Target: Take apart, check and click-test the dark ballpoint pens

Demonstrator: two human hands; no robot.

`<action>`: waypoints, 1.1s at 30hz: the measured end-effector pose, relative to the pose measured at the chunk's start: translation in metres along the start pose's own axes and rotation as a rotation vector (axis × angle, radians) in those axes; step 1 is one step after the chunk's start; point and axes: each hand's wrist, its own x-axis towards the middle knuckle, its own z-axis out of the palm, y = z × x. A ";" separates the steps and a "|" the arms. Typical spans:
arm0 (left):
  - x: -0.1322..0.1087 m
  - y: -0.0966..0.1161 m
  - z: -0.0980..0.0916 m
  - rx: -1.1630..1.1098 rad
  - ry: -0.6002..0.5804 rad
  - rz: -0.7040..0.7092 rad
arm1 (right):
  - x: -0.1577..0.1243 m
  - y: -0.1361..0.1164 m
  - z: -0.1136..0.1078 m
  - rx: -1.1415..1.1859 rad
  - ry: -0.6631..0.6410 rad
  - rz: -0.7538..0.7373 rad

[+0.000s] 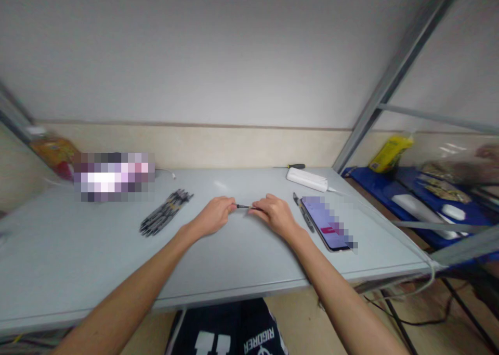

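Both hands meet over the middle of the table and grip one slim dark pen [244,206] between them, held roughly level. My left hand [218,213] is closed on its left end, and my right hand [275,213] pinches the other end; the fingers hide much of the pen. To the left of my left hand lies a bundle of dark pens [166,212] with a yellowish band around it. A single dark pen [303,212] lies to the right of my right hand, alongside a phone [325,225] with a lit, partly blurred screen.
A white power strip [307,179] and a screwdriver [296,166] lie near the wall. At the back left are a bottle [54,149] and a pixelated object [113,177]. Metal bars [374,97] flank the right side, beside a blue surface [360,178] with a yellow pack [391,153].
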 end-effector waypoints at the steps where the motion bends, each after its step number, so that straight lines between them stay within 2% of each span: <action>1: 0.000 0.000 0.000 0.023 0.002 0.002 | 0.000 0.000 0.000 0.002 -0.004 0.004; 7: 0.000 -0.003 0.004 0.083 -0.029 0.010 | -0.001 0.000 0.002 0.031 -0.005 0.030; 18: -0.002 -0.003 0.004 -0.069 -0.039 -0.004 | -0.002 0.000 0.000 0.159 0.180 0.082; 22: -0.002 -0.002 0.002 -0.007 -0.044 -0.015 | -0.002 0.001 0.000 0.192 0.144 0.079; 28: -0.001 -0.005 0.002 0.116 0.011 0.008 | -0.002 0.000 0.001 0.216 0.080 0.086; 33: -0.002 -0.004 0.002 0.124 0.034 0.016 | -0.003 -0.001 0.000 0.255 0.041 0.122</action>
